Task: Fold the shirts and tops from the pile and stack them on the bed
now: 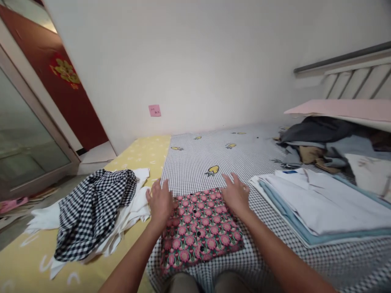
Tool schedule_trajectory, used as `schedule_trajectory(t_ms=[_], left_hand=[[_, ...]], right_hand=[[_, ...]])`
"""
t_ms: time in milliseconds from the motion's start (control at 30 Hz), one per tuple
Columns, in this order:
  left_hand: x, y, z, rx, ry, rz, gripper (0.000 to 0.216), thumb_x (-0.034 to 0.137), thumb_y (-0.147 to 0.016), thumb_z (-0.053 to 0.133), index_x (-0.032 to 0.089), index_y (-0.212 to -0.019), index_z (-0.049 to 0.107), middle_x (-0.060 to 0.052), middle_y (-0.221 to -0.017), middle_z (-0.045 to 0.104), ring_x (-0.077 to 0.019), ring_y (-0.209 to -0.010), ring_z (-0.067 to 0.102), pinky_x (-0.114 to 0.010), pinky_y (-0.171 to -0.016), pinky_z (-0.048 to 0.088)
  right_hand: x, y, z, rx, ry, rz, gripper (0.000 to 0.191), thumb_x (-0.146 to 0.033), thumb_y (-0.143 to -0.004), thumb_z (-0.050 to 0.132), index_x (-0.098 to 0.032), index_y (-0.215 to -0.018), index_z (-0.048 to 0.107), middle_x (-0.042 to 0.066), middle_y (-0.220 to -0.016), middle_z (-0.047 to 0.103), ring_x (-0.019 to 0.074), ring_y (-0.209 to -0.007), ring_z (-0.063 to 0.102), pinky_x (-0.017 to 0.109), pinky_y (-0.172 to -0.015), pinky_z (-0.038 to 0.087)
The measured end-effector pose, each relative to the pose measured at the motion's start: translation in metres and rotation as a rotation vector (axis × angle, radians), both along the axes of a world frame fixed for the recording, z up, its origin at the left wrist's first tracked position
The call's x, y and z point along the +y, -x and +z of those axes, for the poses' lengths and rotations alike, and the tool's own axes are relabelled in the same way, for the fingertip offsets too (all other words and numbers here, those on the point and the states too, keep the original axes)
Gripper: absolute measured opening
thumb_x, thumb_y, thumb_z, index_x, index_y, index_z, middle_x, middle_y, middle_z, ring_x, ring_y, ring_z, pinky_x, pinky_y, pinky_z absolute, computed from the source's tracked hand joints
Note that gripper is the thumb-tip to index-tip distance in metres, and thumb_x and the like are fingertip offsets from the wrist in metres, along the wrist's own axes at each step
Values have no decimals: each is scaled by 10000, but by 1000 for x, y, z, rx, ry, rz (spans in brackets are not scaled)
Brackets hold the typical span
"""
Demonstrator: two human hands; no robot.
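A folded garment with a pink flower print and black buttons (200, 230) lies on the checked bedsheet (214, 150) right in front of me. My left hand (160, 201) rests flat on its far left corner, fingers spread. My right hand (236, 193) presses flat on its far right corner, fingers also apart. Neither hand grips anything.
A black-and-white gingham garment (91, 211) lies crumpled over white cloth (131, 211) on the yellow sheet (143, 152) at left. A folded stack of white and light-blue shirts (317, 207) sits at right, with a loose heap of dark clothes (320, 138) behind it. A wall stands beyond the bed.
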State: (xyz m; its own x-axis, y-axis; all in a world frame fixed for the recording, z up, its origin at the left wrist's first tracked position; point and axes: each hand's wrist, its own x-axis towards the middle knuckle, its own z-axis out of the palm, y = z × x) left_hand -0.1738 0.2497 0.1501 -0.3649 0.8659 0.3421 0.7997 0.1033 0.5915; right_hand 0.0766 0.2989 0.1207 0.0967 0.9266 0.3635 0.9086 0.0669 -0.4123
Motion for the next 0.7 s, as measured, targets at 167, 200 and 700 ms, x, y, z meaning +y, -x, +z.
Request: schedule_trajectory(t_ms=[167, 200, 700], left_hand=[[4, -40, -31, 434, 14, -205, 441, 434, -986, 409, 364, -1405, 531, -46, -1619, 349, -339, -1531, 164, -700, -1175, -52], [3, -40, -47, 431, 109, -233, 451, 466, -982, 406, 380, -1409, 524, -40, -1608, 369, -356, -1523, 188, -713, -1170, -43], [-2, -26, -107, 468, 231, -204, 550, 479, -982, 353, 317, -1507, 385, -53, -1607, 367, -343, -1517, 208, -620, -1189, -134]], right_hand=[[-22, 40, -30, -119, -28, 295, 466, -429, -994, 420, -392, -1456, 464, 61, -1617, 343, 353, -1469, 276, 678, -1135, 162], [-24, 43, -43, -133, 27, 343, 473, -481, -998, 395, -410, -1462, 456, 48, -1613, 354, 362, -1476, 262, 695, -1132, 150], [-58, -49, -95, 94, 163, 513, 487, -459, -994, 392, -341, -1457, 485, 42, -1566, 439, 250, -1470, 324, 576, -1216, 143]])
